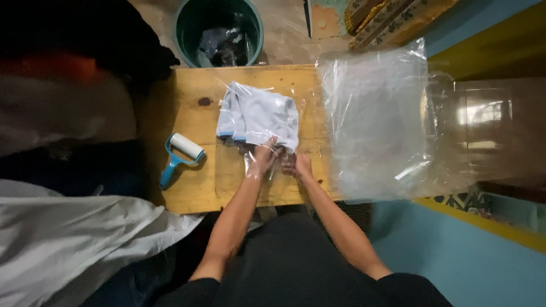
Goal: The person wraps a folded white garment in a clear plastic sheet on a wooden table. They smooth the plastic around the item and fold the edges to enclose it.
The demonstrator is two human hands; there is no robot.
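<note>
Wooden tabletop (pixel 193 193), pale and knotted, fills the middle of our downward view, with a blue floor at lower right and a green bin (pixel 219 31) on the floor beyond its far edge.

At the centre of the tabletop lies a folded light-grey garment (pixel 259 116) with a blue hem, sitting partly inside a clear plastic bag (pixel 250 162) whose open mouth points toward us. Our left hand (pixel 261 159) pinches the bag's near edge, fingers curled closed on the thin film. Our right hand (pixel 298 165) rests just beside it, touching the same edge; we cannot tell whether its fingers grip the film or only press it flat.

We judge a few risks. The film is slippery and thin, so a pull from one hand alone could drag the garment out of its fold or bunch it in the bag. A hard tug could also tear the mouth. The fold sits close to the stack of clear plastic bags (pixel 378 119) at right, which overhangs the tabletop's right edge; a sweep of the right elbow could slide that stack off.

Both forearms reach forward from our body and converge, wrists low over the wood, knuckles up.

A blue-handled lint roller (pixel 179 153) lies well to the left. White cloth (pixel 68 239) is heaped at lower left.
</note>
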